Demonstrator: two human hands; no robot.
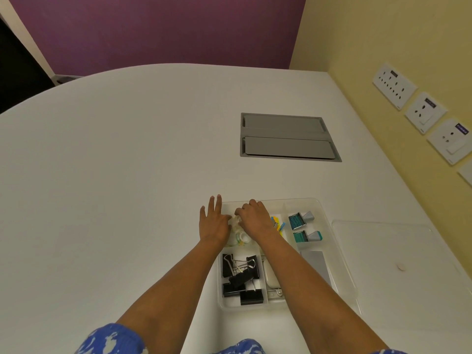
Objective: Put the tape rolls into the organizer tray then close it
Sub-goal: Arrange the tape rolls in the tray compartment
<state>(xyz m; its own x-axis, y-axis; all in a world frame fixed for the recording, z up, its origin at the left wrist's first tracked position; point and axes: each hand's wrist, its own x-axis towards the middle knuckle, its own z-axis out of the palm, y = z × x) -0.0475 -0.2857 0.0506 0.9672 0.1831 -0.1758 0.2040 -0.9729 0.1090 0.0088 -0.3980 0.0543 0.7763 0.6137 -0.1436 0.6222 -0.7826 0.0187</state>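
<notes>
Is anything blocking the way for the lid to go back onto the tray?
Yes: both forearms and the left hand and right hand lie over the open organizer tray. The clear lid lies beside it, on its right.

Both hands over tape rolls, tray.

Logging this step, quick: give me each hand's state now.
Left hand: open, fingers spread, beside the tape rolls.
Right hand: curled over the tape rolls; grip cannot be told.

A grey cable hatch sits recessed in the white table, toward its far right corner. Three white socket plates line the yellow wall past the table's right edge.
</notes>
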